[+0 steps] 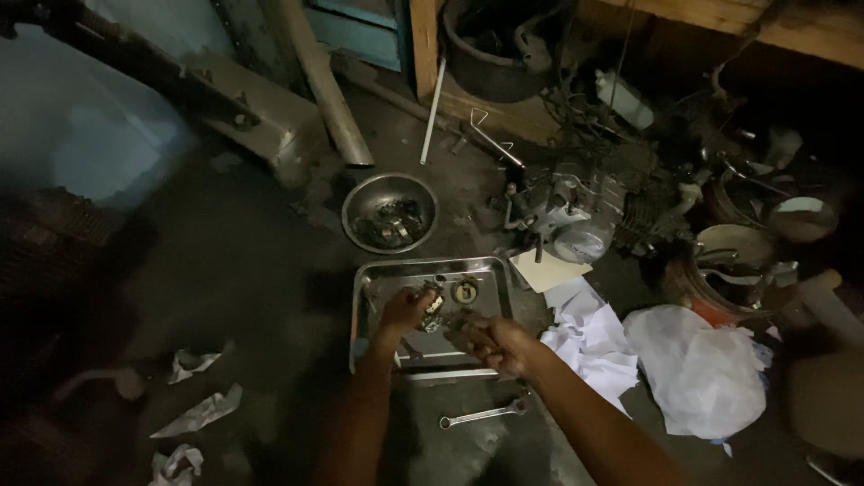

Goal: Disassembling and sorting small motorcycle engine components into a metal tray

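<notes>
left hand (405,309) closed around a small dark metal engine part (432,310), held over the shallow rectangular steel tray (378,279) to catch bits; right hand (495,342) just beside, curled, its hold unclear.

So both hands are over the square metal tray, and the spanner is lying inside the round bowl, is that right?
Not quite: the head view shows the spanner lying on the floor in front of the tray, not in the round bowl. Both hands, left and right, are over the tray.

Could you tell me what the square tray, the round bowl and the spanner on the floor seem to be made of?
Tray: bare metal, probably steel; dull grey sheen.
Bowl: the same, with a bright rim.
Spanner: metal, pale grey, smooth.
</notes>
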